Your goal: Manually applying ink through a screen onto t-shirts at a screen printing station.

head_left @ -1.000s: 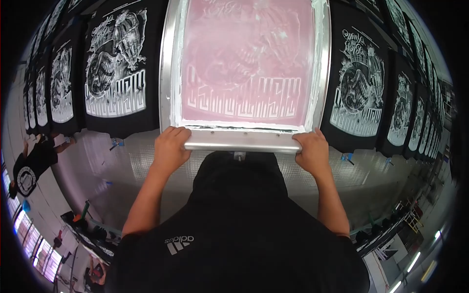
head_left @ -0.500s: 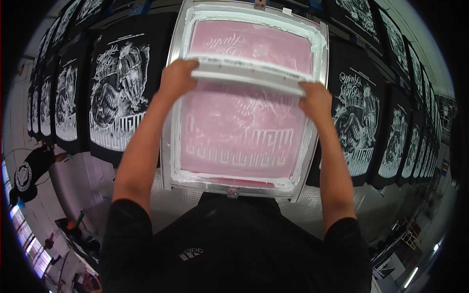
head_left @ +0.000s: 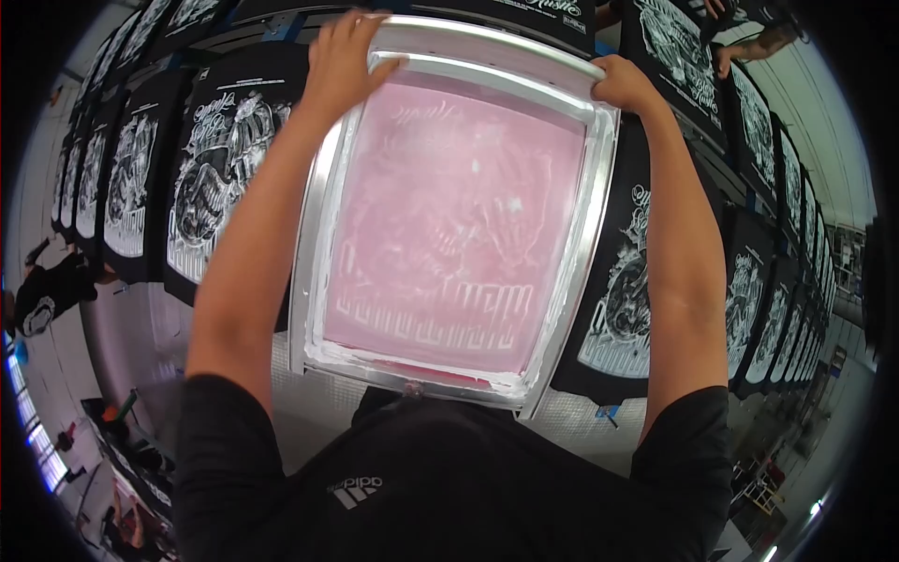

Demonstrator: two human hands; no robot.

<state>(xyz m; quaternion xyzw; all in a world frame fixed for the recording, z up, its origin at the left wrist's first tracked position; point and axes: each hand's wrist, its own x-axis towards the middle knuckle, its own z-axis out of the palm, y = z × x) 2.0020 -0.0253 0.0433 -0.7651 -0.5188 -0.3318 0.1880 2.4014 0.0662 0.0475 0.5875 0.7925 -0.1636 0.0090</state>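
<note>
My left hand grips the left end of a long metal squeegee at the far end of the screen, its fingers over the bar. My right hand is closed on the bar's right end. Below it lies the pink mesh of a screen in a silver frame, with white ink along the inner edges and a faint reversed design showing. Whatever lies under the screen is hidden.
Black shirts on boards with white prints stand in rows at left and right. Another person's hands are at upper right. A person in black is at far left, another at lower left.
Both my hands have carried the squeegee from the screen's near edge across to its far edge, arms now stretched out. Another person's hands have appeared at upper right.
</note>
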